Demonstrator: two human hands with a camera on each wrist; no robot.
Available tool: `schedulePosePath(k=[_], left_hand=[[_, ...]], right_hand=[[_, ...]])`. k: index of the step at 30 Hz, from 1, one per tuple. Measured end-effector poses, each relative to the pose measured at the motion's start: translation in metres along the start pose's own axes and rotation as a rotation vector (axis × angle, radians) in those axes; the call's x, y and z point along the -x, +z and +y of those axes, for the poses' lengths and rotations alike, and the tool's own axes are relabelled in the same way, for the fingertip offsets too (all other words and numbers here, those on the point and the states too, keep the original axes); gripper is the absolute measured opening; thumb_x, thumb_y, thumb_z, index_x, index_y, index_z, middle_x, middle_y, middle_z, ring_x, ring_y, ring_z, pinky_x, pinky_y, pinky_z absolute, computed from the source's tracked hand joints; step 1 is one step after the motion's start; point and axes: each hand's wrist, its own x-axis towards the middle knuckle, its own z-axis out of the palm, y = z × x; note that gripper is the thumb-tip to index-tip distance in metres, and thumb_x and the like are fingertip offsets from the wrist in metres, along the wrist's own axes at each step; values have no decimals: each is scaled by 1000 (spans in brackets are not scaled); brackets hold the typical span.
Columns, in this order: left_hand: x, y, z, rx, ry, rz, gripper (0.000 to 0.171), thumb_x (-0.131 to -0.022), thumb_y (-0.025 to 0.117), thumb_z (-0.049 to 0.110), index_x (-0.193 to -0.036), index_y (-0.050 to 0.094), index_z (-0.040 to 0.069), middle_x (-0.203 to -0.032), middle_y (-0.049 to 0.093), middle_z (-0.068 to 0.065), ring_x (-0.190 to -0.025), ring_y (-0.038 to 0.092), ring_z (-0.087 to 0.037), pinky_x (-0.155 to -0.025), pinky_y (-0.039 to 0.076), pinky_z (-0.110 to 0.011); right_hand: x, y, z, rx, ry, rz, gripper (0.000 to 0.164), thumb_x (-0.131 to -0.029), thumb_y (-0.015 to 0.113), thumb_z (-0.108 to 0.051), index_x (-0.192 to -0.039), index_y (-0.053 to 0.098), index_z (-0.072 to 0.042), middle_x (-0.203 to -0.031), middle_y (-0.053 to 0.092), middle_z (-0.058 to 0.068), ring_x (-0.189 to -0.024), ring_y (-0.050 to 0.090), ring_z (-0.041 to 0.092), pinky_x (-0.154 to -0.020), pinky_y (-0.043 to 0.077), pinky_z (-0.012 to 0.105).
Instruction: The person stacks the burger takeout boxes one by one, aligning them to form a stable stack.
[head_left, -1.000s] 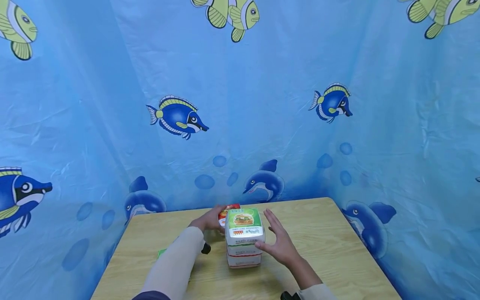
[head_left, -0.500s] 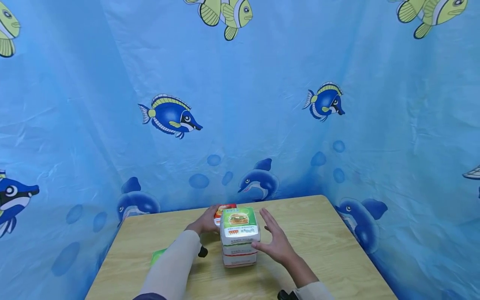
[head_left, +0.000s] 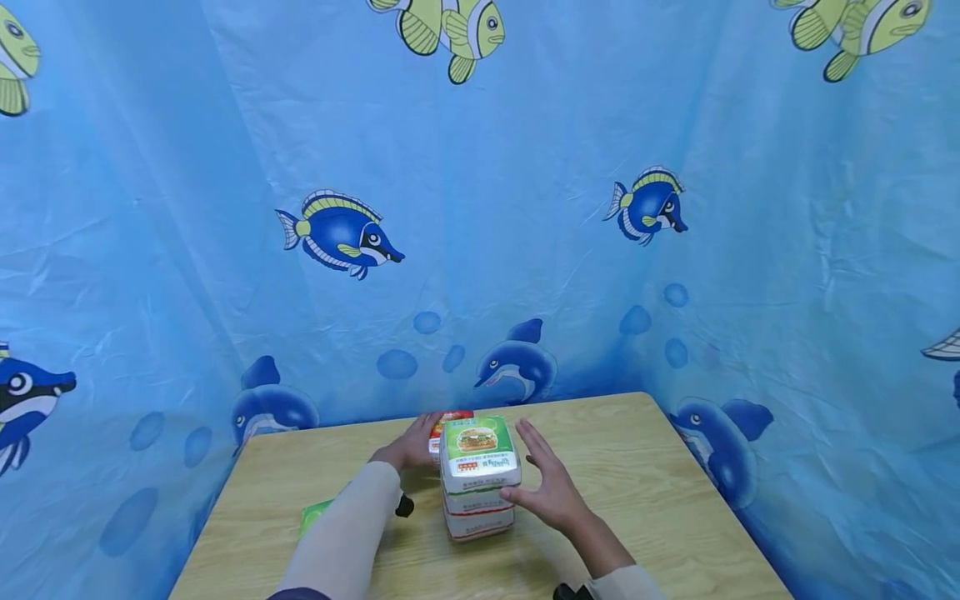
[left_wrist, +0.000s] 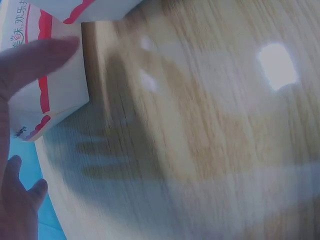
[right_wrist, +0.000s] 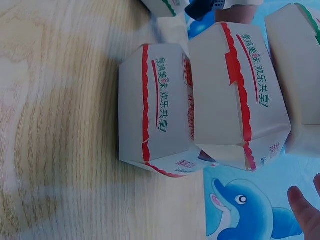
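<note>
In front of me stand several burger boxes in a stack: a green-topped burger box (head_left: 480, 454) on top, white ones with red trim (right_wrist: 237, 95) under it. Behind the stack's left side sits a red-topped burger box (head_left: 448, 420), partly hidden. My left hand (head_left: 408, 446) holds it from the left, thumb across its white side with the red stripe (left_wrist: 60, 85). Two fingers of that hand show past the box's far end in the left wrist view. To the right of the stack, my right hand (head_left: 557, 490) spreads its fingers, thumb tip right at the stack's edge.
Another green box (head_left: 313, 515) lies at the left, mostly behind my left sleeve (head_left: 341, 533). The wooden table (head_left: 637, 500) backs onto a blue curtain (head_left: 465, 167) printed with fish and dolphins.
The head view has shifted a little to the right, uncovering more of the green box at the left. Both hands stay by the boxes, almost still.
</note>
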Motion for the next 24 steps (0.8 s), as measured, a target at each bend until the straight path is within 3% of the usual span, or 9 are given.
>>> schedulePosePath(k=[6,12,16,20,24], left_hand=[[5,-6,5,-10,-41,-55,114,-63,89,45,-155,24,28,-160,9,-17,-143,13,-42,-101,32,-67],[1,-4,1,-49,-63,-54,113,-59,90,47,-152,28,36,-158,17,-12,-138,26,-42,-96,37,-68],[1,-2,-6,-9,-86,-25,117,-54,94,34,-152,31,36,-153,23,-12,-132,33,-41,-91,43,-65],[8,-5,-10,45,-115,27,120,-50,97,35,-151,32,36,-149,26,-12,-129,35,-40,-89,45,-64],[23,-9,-10,74,-135,75,117,-53,96,36,-151,33,32,-148,26,-14,-130,34,-40,-91,44,-62]], right_hand=[[1,4,1,9,15,-3,104,-70,82,-54,-154,22,-38,-160,18,-8,-144,23,21,-104,40,46],[1,7,2,15,18,-24,103,-71,81,-55,-154,23,-38,-161,16,-7,-144,21,20,-105,39,46],[0,7,2,17,-2,-22,103,-72,81,-53,-155,23,-35,-161,17,-6,-144,22,23,-104,40,47],[-3,5,3,20,-46,-11,102,-74,81,-49,-156,23,-30,-161,19,-1,-144,23,29,-102,41,51],[-4,4,3,3,-43,-15,100,-75,81,-50,-155,24,-32,-160,18,-6,-144,21,24,-103,40,51]])
